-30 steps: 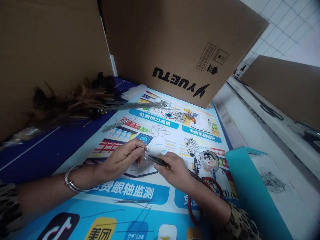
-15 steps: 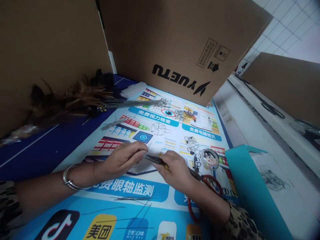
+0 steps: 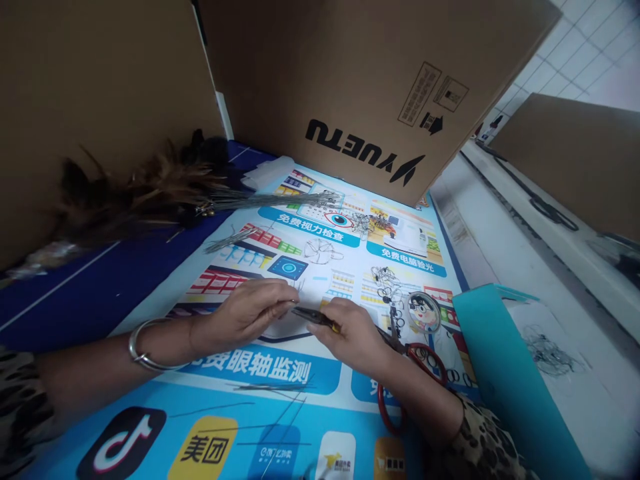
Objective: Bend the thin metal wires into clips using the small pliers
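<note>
My left hand (image 3: 245, 313) is closed in a pinch on a thin bent wire piece (image 3: 293, 301) just above the printed poster (image 3: 310, 280). My right hand (image 3: 353, 333) grips small pliers (image 3: 313, 315) with yellow handles, and their dark tips point left and meet the wire at my left fingertips. A silver bangle (image 3: 143, 343) circles my left wrist. Red-handled scissors (image 3: 415, 373) lie under my right forearm.
Straight wires (image 3: 270, 387) lie loose on the poster near me, and a bundle of wires (image 3: 270, 200) lies farther off beside a dark feather duster (image 3: 140, 193). Finished wire shapes (image 3: 385, 283) and a round tin (image 3: 423, 312) sit right. Cardboard boxes (image 3: 360, 87) wall the back; a teal bag (image 3: 505, 380) stands right.
Both hands have stayed together over the poster while the left fingers turned the wire down flatter against the plier tips. The view has shifted slightly.
</note>
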The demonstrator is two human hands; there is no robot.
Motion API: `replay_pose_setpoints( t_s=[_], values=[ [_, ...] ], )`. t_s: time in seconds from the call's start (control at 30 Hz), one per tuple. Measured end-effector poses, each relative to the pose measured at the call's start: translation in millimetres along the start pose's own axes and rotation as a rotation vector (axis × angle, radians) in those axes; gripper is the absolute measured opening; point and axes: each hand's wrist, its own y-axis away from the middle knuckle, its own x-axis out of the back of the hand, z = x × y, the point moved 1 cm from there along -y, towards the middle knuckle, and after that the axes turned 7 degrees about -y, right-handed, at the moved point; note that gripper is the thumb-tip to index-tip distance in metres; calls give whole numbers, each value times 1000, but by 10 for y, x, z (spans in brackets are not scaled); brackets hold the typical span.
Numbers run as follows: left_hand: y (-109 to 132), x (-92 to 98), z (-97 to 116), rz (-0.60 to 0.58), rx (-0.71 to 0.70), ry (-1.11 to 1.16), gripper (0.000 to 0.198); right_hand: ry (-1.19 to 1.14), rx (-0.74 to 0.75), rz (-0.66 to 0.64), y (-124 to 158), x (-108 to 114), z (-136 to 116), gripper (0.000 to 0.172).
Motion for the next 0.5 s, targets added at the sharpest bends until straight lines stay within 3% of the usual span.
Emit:
replay_pose_setpoints(
  t_s=[0.4,0.5],
  values=[
    [8,5,19,25,3,77,15,-29,-6,22,-7,12,2,20],
    [6,-5,38,23,77,152,16,-31,13,19,-8,0,13,20]
  ],
)
